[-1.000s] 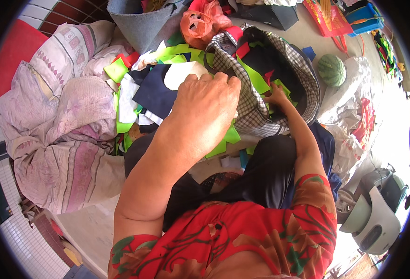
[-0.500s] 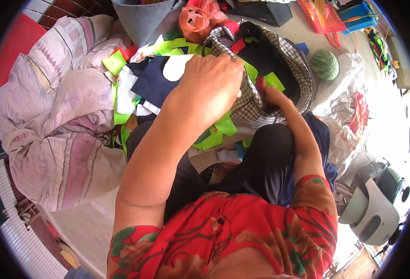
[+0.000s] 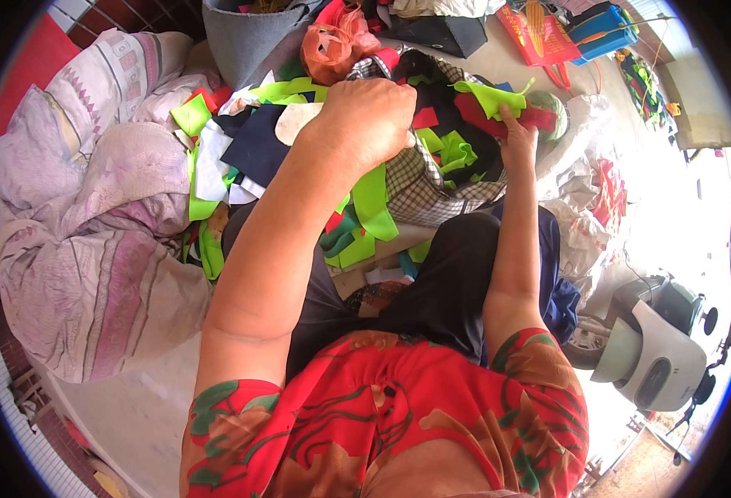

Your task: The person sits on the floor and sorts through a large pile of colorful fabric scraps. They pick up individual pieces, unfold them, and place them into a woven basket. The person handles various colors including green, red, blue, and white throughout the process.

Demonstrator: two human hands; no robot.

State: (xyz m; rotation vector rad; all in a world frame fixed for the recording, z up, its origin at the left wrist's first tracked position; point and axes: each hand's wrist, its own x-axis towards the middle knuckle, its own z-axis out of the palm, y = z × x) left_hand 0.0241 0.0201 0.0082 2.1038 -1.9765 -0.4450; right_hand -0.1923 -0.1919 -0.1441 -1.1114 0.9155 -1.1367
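Observation:
My left hand [image 3: 365,114] is closed on the rim of a black-and-white checked cloth bag [image 3: 422,178], which gapes toward the right. At the bag's far right edge my right hand [image 3: 518,139] grips fabric scraps, a lime green piece [image 3: 492,96] lying over red ones [image 3: 475,114]. Inside the dark bag are more lime green scraps [image 3: 458,153] and a small red scrap [image 3: 425,118]. Left of the bag spreads a heap of cut pieces, among them a navy piece [image 3: 253,148] and a whitish rounded piece [image 3: 295,124]. My left fingertips are mostly hidden.
A crumpled patterned sheet [image 3: 133,178] fills the left. Behind the heap stand a grey bucket-like container [image 3: 249,46] and a pinkish-red plastic bag [image 3: 336,46]. A watermelon [image 3: 560,116] sits beyond my right hand, white sacking [image 3: 569,228] to the right, a grey-white scooter [image 3: 660,357] lower right.
My right hand has come up out of the bag and away, bringing green and red scraps to its far right rim. The left hand keeps its grip. The whole view has shifted slightly.

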